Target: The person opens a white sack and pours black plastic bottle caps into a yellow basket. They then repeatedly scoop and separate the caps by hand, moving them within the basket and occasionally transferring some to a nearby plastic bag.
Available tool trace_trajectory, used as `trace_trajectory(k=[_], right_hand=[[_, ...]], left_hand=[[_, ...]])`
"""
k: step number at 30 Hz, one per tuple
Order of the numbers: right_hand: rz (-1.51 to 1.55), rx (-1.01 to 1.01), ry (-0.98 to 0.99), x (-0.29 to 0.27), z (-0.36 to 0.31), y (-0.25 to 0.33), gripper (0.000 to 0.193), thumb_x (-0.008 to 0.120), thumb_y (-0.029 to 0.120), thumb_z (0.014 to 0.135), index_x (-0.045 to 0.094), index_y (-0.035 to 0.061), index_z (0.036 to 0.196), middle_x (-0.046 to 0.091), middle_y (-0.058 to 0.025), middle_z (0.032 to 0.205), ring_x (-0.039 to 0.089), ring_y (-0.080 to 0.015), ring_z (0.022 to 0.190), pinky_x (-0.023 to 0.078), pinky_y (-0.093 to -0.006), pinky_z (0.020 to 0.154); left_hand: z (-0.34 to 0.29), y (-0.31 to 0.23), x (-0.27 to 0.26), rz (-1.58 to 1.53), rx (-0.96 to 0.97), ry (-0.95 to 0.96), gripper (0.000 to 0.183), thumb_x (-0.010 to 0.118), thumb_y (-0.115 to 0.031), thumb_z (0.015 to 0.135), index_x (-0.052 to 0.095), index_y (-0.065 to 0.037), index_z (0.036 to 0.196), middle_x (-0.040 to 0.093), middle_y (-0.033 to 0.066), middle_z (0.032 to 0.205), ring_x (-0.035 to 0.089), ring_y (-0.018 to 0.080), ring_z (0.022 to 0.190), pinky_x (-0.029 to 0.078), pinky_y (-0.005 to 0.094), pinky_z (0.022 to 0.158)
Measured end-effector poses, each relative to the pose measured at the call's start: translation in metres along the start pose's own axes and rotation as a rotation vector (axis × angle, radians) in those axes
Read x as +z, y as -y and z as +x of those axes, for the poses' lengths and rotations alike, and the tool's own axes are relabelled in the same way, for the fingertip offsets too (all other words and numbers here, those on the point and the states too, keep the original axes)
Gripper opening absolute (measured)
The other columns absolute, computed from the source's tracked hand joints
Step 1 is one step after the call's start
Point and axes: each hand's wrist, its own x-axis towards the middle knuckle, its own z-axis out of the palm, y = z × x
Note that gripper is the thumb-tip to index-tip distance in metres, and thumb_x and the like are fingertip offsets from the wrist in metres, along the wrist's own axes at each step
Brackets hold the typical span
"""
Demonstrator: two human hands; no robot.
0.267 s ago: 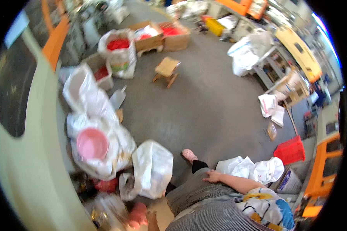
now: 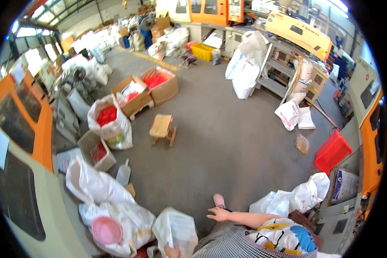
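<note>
My right hand (image 2: 219,213) is stretched out over my lap, its fingers apart and nothing in it. Just beyond it a pink clog (image 2: 219,200) shows on my foot. At the lower edge my left hand (image 2: 172,251) overlaps the front of an upright white plastic sack (image 2: 175,230); the frame cuts it off, and its fingers are not clear. Left of that sack, a pink basin (image 2: 107,229) rests on a bulky white sack (image 2: 133,221).
A small wooden stool (image 2: 161,125) stands mid-floor. Left are a sack of red parts (image 2: 124,133) and cardboard boxes (image 2: 170,91). White bags (image 2: 309,192) and a red crate (image 2: 333,151) stand right. Machines (image 2: 26,189) flank both sides.
The view has tilted up, showing more of the far hall. My right hand has lifted off my thigh and reached forward. My left hand has moved from beside a pink container to the white sack.
</note>
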Motion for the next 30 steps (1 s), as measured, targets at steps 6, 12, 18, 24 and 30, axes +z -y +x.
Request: trace_trajectory(k=[6, 12, 18, 24, 30], right_hand=[[1.571, 0.127, 0.123, -0.179, 0.063, 0.060, 0.076, 0.034, 0.063, 0.089, 0.024, 0.0106, 0.143, 0.025, -0.0162, 0.146, 0.030, -0.0323, 0.131, 0.026, -0.0484, 0.106], [1.539, -0.359, 0.158, -0.325, 0.047, 0.108, 0.047, 0.030, 0.041, 0.098, 0.042, 0.0090, 0.130, 0.044, -0.0086, 0.133, 0.039, -0.0180, 0.124, 0.032, -0.0339, 0.102], [0.291, -0.940, -1.015, -0.464, 0.060, 0.114, 0.057, 0.043, 0.040, 0.090, 0.036, 0.0071, 0.137, 0.030, -0.0135, 0.144, 0.030, -0.0297, 0.132, 0.023, -0.0440, 0.107], [-0.302, -1.022, -0.649, -0.496, 0.202, 0.079, 0.046, 0.050, 0.028, 0.088, 0.048, 0.0119, 0.131, 0.031, -0.0123, 0.145, 0.028, -0.0264, 0.134, 0.019, -0.0470, 0.109], [-0.238, 0.312, -0.391, -0.554, 0.302, -0.063, 0.053, 0.053, 0.041, 0.085, 0.049, 0.0085, 0.127, 0.038, -0.0146, 0.139, 0.037, -0.0311, 0.128, 0.032, -0.0494, 0.102]], left_hand=[[0.064, -0.442, -0.071, 0.063, 1.131, -0.057, 0.076, 0.075, -0.019, 0.065, 0.041, -0.003, 0.131, 0.035, 0.0223, 0.138, 0.030, 0.0379, 0.130, 0.018, 0.0525, 0.106], [0.197, -0.528, 0.005, 0.085, 1.629, 0.052, 0.050, 0.063, -0.037, 0.069, 0.056, -0.015, 0.113, 0.037, 0.0193, 0.137, 0.032, 0.0363, 0.130, 0.008, 0.0588, 0.106], [0.257, -0.634, 0.025, -0.817, 0.244, 0.798, 0.061, 0.030, -0.047, 0.095, 0.021, -0.013, 0.144, 0.028, 0.0109, 0.146, 0.021, 0.0281, 0.136, 0.021, 0.0458, 0.108], [0.347, -0.718, 0.045, -1.197, -0.181, 1.368, 0.085, 0.024, -0.070, 0.085, 0.015, -0.009, 0.144, 0.031, 0.0238, 0.140, 0.027, 0.0367, 0.132, 0.031, 0.0552, 0.103], [0.525, -0.831, 0.002, -1.288, -0.096, 1.097, 0.081, 0.032, -0.065, 0.087, 0.048, 0.006, 0.121, 0.051, 0.0226, 0.121, 0.040, 0.0332, 0.122, 0.032, 0.0496, 0.100]])
